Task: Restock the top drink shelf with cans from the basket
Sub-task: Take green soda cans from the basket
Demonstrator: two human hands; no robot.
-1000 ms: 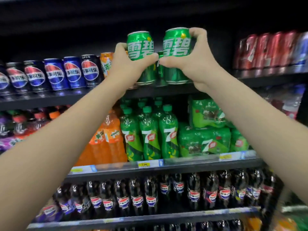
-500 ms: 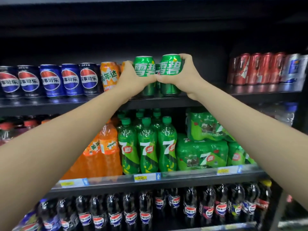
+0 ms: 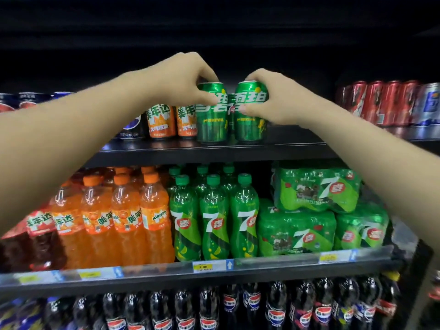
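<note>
Two green Sprite cans stand upright, side by side, on the top shelf (image 3: 292, 141). My left hand (image 3: 181, 78) grips the left green can (image 3: 210, 125) around its top. My right hand (image 3: 273, 98) holds the right green can (image 3: 250, 125) from the right side, thumb across its label. Another green can (image 3: 230, 108) shows in the narrow gap behind them. The basket is out of view.
Orange Mirinda cans (image 3: 160, 120) stand just left of the green cans, dark Pepsi cans farther left. Red cans (image 3: 378, 101) line the shelf at the right, across a bare gap. Orange and green bottles (image 3: 214, 220) and 7-Up packs fill the shelf below.
Both cans have come down from held in the air onto the top shelf's front. My hands shifted up to the cans' tops, and the view has tilted lower.
</note>
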